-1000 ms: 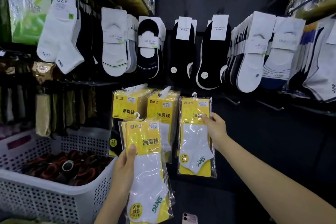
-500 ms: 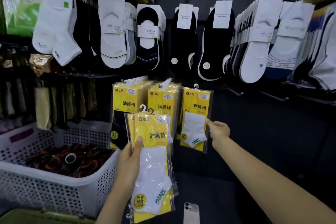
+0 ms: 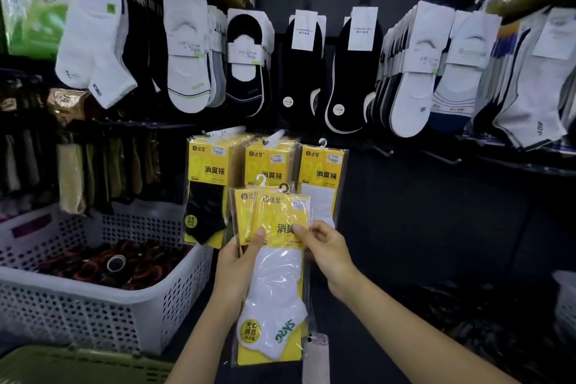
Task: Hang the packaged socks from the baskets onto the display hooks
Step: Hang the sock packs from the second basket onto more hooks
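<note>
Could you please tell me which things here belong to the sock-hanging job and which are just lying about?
Job: held yellow packs, in left hand and right hand; hung yellow packs; bare hooks; white basket.
Lying about: phone; carded socks on the upper row.

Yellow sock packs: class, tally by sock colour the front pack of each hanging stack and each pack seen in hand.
Black sock: 1, left stack's front pack
White sock: 2, right stack's front pack, front held pack
Sock hidden: 2, middle stack's front pack, rear held pack
Total: 5
</note>
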Available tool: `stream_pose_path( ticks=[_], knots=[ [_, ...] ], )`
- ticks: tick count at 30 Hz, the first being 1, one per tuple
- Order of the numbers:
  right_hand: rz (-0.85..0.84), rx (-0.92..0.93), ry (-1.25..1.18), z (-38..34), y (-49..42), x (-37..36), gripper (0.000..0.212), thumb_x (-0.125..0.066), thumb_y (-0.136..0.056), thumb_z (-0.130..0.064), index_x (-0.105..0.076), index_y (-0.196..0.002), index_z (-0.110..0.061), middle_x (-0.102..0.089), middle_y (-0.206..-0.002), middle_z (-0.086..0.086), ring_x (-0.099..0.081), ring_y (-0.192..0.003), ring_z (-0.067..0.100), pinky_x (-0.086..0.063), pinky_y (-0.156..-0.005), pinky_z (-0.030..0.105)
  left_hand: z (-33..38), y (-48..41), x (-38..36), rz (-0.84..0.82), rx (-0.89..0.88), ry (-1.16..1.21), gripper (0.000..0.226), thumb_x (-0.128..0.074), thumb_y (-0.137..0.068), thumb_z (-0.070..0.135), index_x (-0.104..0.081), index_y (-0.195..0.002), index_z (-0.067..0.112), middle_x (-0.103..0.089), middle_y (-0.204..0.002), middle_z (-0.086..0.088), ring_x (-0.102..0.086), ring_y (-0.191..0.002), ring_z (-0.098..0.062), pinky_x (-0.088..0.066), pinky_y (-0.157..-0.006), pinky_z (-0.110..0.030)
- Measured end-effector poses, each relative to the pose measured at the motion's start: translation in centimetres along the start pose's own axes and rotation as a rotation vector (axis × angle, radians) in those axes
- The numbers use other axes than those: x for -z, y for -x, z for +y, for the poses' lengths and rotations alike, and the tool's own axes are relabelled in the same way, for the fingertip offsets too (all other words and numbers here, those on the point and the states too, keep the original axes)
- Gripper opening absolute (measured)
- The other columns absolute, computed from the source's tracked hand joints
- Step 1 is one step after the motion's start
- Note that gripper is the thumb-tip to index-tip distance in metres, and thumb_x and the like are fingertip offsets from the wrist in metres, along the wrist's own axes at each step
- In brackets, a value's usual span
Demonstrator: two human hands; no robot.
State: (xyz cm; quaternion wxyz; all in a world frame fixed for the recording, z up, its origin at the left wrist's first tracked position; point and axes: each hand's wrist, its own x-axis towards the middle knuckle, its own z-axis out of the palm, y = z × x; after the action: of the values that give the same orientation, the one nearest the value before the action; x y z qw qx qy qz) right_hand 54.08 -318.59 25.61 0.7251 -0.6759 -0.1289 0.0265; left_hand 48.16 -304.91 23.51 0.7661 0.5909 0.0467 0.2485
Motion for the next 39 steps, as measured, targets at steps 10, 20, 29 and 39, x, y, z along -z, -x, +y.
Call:
stream_pose_path(
  ticks=[10,20,29,39],
  knots=[
    [0.196,0.045,-0.012,-2.7,-1.0,3.7,0.009,-0.057,-0.093,-0.011,-0.062,-0.086,-0.011,-0.071,-0.081,0.004,-0.067,-0.072,0.014,-0.057,-0.068,0.029,0.9,-0.5,1.3,0.084,-0.047,-0.183,0.012,-0.044,-0.096,0.041,-0.052,-0.102,0.035,-0.054,-0.083,0.031,-0.05,-0.076,0.018,-0.035,-0.069,-0.008],
    [0.36,0.158,0.134,-6.9,-7.4,5.7,0.008,-0.057,-0.092,-0.012,-0.06,-0.085,-0.011,-0.061,-0.083,0.009,-0.055,-0.075,0.019,-0.051,-0.072,0.034,1.0,-1.2,2.3,0.087,-0.088,-0.161,0.015,-0.044,-0.096,0.039,-0.055,-0.104,0.036,-0.057,-0.082,0.036,-0.052,-0.079,0.024,-0.035,-0.071,-0.008],
    [0.368,0.126,0.078,-5.0,-10.7,4.4,0.011,-0.058,-0.093,-0.012,-0.069,-0.095,-0.011,-0.07,-0.09,0.005,-0.065,-0.082,0.019,-0.055,-0.076,0.033,0.6,-2.0,3.2,0.099,-0.097,-0.173,0.027,-0.043,-0.096,0.039,-0.063,-0.106,0.024,-0.066,-0.097,0.018,-0.055,-0.094,0.008,-0.038,-0.074,-0.012],
    [0.538,-0.095,-0.033,-1.8,-13.1,4.7,0.022,-0.073,-0.084,-0.021,-0.068,-0.097,-0.004,-0.068,-0.1,0.012,-0.064,-0.094,0.026,-0.055,-0.086,0.037,0.1,-2.2,2.4,0.083,-0.047,-0.175,0.017,-0.044,-0.096,0.039,-0.059,-0.089,0.043,-0.064,-0.081,0.038,-0.054,-0.083,0.025,-0.035,-0.072,-0.009]
  ],
)
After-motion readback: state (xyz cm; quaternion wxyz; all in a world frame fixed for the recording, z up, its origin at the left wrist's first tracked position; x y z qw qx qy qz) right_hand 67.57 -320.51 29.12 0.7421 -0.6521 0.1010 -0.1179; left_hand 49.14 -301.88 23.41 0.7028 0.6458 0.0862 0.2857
